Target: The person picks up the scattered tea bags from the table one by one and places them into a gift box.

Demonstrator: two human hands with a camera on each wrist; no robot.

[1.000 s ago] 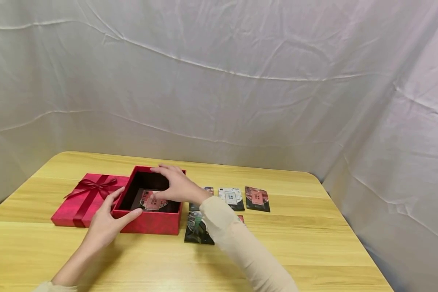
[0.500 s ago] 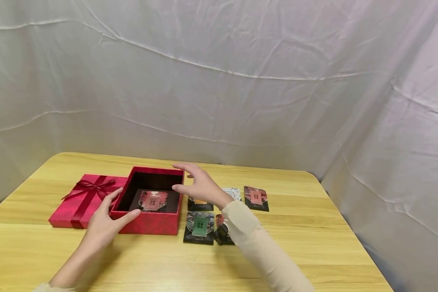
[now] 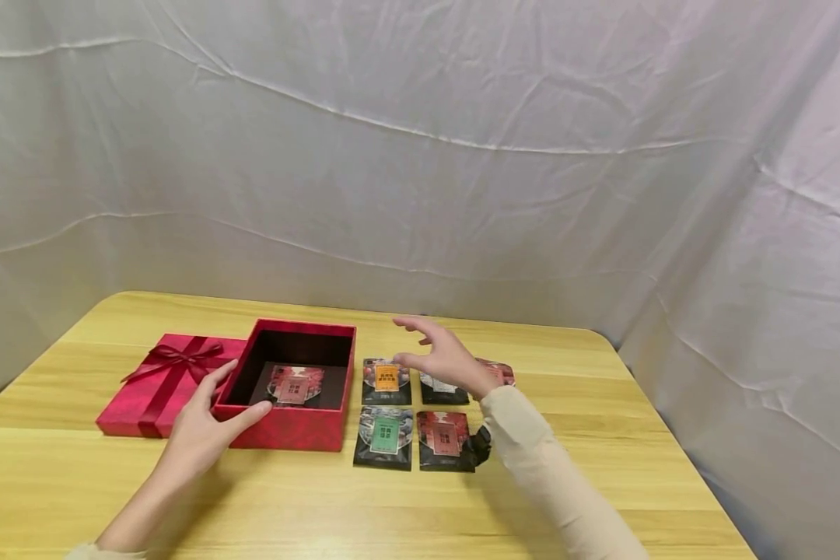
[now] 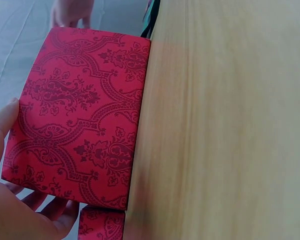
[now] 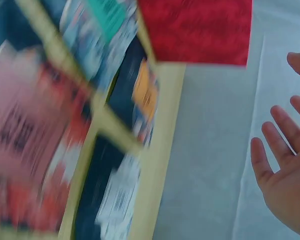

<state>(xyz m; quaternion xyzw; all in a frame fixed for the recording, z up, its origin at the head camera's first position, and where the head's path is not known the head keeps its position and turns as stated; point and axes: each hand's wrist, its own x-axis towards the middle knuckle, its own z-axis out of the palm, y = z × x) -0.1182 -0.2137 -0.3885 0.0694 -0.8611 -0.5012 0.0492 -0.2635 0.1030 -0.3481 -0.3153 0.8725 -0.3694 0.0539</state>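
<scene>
One red box (image 3: 290,429) clamped at its corner by the left hand (image 3: 204,427), the right hand (image 3: 445,362), fingers apart, above pouches (image 3: 385,438).

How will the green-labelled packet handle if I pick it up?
The green-labelled packet looks thin, so probably light and floppy. Lying flat on the table, it likely won't roll or tip, but its low edge may be awkward to lift.

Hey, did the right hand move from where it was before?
Yes. In the head view, the right hand went rightward, from over the red box to past its right side.
</scene>
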